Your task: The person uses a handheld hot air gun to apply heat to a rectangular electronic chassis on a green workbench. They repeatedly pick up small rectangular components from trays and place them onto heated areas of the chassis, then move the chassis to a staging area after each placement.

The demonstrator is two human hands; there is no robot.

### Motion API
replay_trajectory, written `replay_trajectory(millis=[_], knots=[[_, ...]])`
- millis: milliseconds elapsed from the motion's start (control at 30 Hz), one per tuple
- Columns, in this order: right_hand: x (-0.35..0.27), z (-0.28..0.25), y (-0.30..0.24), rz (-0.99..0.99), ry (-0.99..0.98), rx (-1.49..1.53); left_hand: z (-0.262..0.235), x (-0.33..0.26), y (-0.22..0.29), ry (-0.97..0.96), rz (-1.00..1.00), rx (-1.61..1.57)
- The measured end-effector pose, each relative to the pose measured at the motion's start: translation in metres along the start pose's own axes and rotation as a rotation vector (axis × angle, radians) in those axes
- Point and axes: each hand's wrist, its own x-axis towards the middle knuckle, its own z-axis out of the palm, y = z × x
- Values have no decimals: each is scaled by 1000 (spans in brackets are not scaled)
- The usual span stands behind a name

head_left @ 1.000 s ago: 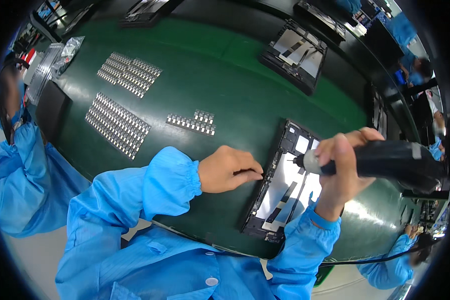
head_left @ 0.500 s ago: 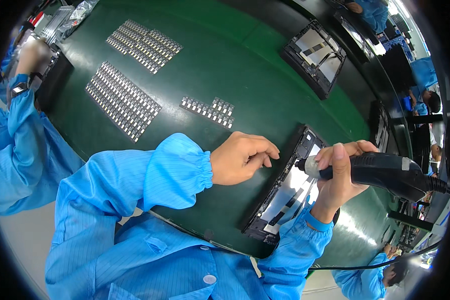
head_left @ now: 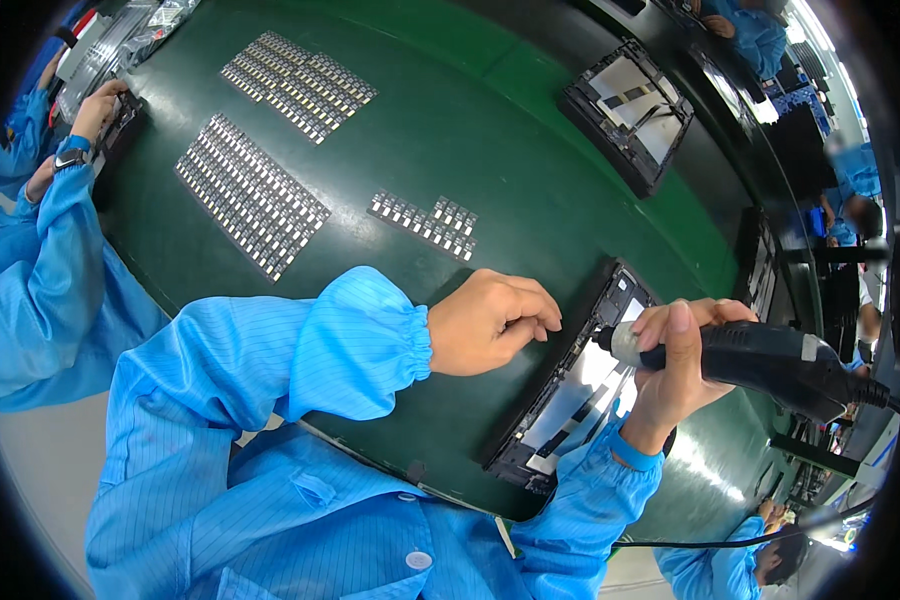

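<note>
At the right fingers (head_left: 682, 322): closed in a full wrap round 1 black electric screwdriver (head_left: 770, 362), thumb laid along its barrel. Its pale tip points to 9 o'clock and sits on or just over the upper end of the open device frame (head_left: 570, 395); contact at the bit is too small to confirm.

Right hand (head_left: 675, 375): just beside the frame's 3 o'clock edge, wrist over its lower corner.

Left hand (head_left: 490, 322): fingers curled shut, fingertips pinched together at the frame's 9 o'clock edge, touching or nearly touching its dark rim. Whether a small part sits in the pinch cannot be told.

Device frame: 1 long dark rectangular shell, lying flat and slanted on the green mat (head_left: 450, 130), pale inner panel with dark strips showing. It lies between the 2 hands, left fingertips at its upper-left side, screwdriver tip at its upper end.

Step in hand, as judged: fastening at the frame's upper end, left hand steadying or feeding, right hand driving. Next move, as judged, calls for the bit held square to the fastener and the frame kept from sliding.

Outward, 11 o'clock from the left hand: 1 short double row of small metal parts (head_left: 425, 220). Farther at 10 o'clock: 2 larger grids of the same parts (head_left: 250, 195). At 1 o'clock, well apart: a second open frame (head_left: 625, 100). Far left edge: another person's blue sleeve (head_left: 30, 270).
</note>
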Motion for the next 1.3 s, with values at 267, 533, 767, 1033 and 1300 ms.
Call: replay_trajectory(millis=[267, 533, 767, 1033, 1300], knots=[[-7, 1, 8, -69, -99, -73, -2, -1, 1, 5, -31, 22], [-6, 1, 4, -16, 13, -49, -2, 0, -1, 7, -8, 37], [-22, -66, -37, -192, 116, 48, 22, -37, 14, -186, 622, 434], [-72, -113, -49, -102, 147, 209, 55, -49, 10, -394, 821, 662], [-88, -115, -14, -3, 130, 306, 50, 115, -23, -320, 733, 947]])
